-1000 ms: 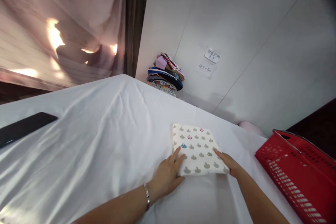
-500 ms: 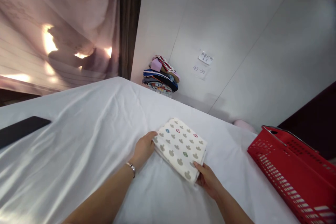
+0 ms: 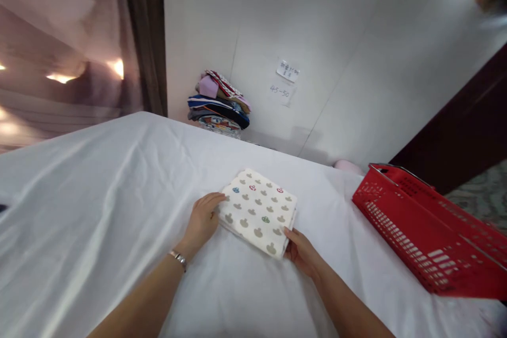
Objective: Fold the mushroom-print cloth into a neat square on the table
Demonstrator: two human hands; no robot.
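A folded cream cloth [image 3: 258, 213] printed with small grey, blue, red and green shapes lies on the white sheet [image 3: 99, 195], turned corner-on to me. My left hand [image 3: 203, 220] holds its left edge, fingers curled against the fold. My right hand [image 3: 301, 251] grips the near right corner, thumb on top. A metal bracelet [image 3: 179, 259] sits on my left wrist.
A red plastic basket [image 3: 420, 235] with a metal handle rests at the right on the sheet. A stack of folded colourful clothes [image 3: 218, 105] sits at the far edge against the white wall, below two paper notes [image 3: 285, 79]. A curtain hangs at the left.
Both hands have turned the folded cloth from square-on to corner-on and shifted it slightly left. My view has swung right, so the dark object at the far left has left the picture.
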